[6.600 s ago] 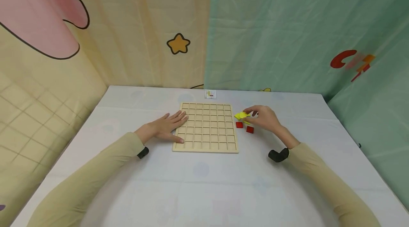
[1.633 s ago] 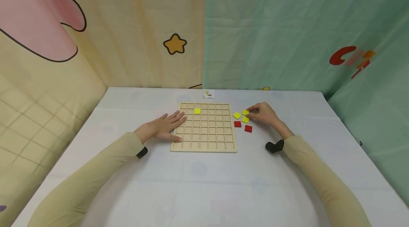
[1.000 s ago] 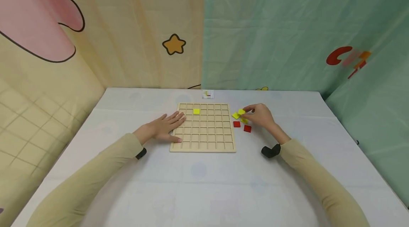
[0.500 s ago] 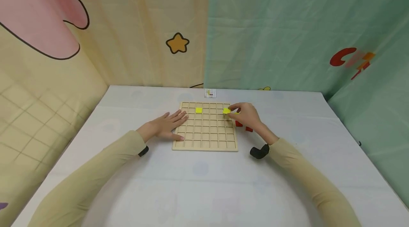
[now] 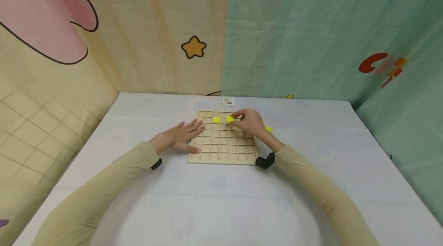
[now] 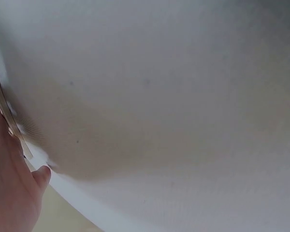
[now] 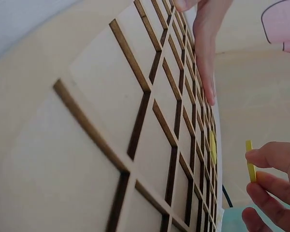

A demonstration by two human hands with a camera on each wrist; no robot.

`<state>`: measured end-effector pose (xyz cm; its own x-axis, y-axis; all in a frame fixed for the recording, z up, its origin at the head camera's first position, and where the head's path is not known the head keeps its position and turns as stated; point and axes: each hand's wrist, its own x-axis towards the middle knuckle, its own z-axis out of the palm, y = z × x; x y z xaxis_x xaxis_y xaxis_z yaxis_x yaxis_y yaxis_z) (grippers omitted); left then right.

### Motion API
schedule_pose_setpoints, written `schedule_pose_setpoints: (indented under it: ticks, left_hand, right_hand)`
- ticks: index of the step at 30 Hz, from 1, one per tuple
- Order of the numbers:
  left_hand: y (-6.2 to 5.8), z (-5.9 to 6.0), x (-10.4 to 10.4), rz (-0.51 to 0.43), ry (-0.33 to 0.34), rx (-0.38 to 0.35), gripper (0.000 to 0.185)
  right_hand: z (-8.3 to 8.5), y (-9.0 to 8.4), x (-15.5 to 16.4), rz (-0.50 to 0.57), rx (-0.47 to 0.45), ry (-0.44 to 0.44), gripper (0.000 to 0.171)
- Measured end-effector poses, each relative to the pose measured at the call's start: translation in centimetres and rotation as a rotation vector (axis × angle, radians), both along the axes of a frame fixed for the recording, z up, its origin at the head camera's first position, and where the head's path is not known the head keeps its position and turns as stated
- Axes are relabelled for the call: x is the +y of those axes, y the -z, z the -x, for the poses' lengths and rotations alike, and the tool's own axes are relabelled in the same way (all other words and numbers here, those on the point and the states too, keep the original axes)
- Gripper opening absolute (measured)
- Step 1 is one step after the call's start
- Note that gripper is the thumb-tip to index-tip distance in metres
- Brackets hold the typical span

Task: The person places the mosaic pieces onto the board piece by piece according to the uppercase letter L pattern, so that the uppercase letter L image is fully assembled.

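Note:
A wooden grid board [image 5: 214, 148] lies on the white-covered table. My left hand [image 5: 180, 137] rests on its left edge with the fingers spread. One yellow square tile [image 5: 216, 120] sits in a cell of the second row from the far side. Just right of it, my right hand [image 5: 250, 122] pinches another yellow tile [image 7: 250, 162] between thumb and fingertips; in the right wrist view this tile is held on edge, apart from the board. Part of a further yellow tile [image 5: 268, 129] shows beyond my right wrist. The red tiles are hidden behind the right hand and forearm.
A small printed grid card [image 5: 228, 101] with coloured cells lies behind the board near the table's far edge. Patterned curtains [image 5: 294, 38] hang behind the table. Each wrist wears a black device [image 5: 265, 160].
Since the oldest frame, a yellow tile has come to lie in the board. Lately my right hand picked up another from the pile and carried it left over the board. My left hand stayed put.

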<state>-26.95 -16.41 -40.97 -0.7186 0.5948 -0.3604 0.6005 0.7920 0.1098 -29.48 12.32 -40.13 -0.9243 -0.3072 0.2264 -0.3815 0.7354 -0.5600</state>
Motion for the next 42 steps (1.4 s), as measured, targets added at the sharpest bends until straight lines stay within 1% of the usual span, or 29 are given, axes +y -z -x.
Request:
schedule_pose_setpoints:
  ticks: [7, 9, 14, 19, 23, 29, 36, 42]
  left_hand:
    - [0.3, -0.1, -0.2, -0.034, 0.006, -0.006, 0.095]
    - [0.3, -0.1, -0.2, -0.031, 0.007, -0.004, 0.094]
    - [-0.1, -0.1, 0.0, 0.001, 0.004, 0.013, 0.093]
    - [-0.4, -0.2, 0.3, 0.015, 0.002, -0.002, 0.093]
    - [-0.5, -0.2, 0.2, 0.026, 0.007, -0.004, 0.093]
    - [-0.4, -0.1, 0.2, 0.014, 0.004, 0.003, 0.093]
    - [-0.3, -0.1, 0.3, 0.007, 0.012, 0.002, 0.093]
    - [-0.4, -0.2, 0.3, 0.018, 0.008, 0.002, 0.093]
  right_hand:
    - [0.8, 0.5, -1.9, -0.008, -0.054, -0.052, 0.028]
    - [0.9, 0.5, -2.4, -0.013, -0.071, -0.060, 0.028]
    - [1.1, 0.6, -3.3, -0.051, -0.084, -0.073, 0.029]
    - [1.2, 1.1, -3.9, -0.085, -0.087, -0.094, 0.031]
    - [1.2, 1.3, -4.1, -0.081, -0.106, -0.094, 0.030]
    - [1.5, 1.5, -4.2, -0.083, -0.115, -0.103, 0.029]
    - [1.4, 1.4, -4.4, -0.115, -0.157, -0.089, 0.030]
    - [1.3, 1.2, -4.8, -0.155, -0.155, -0.094, 0.031]
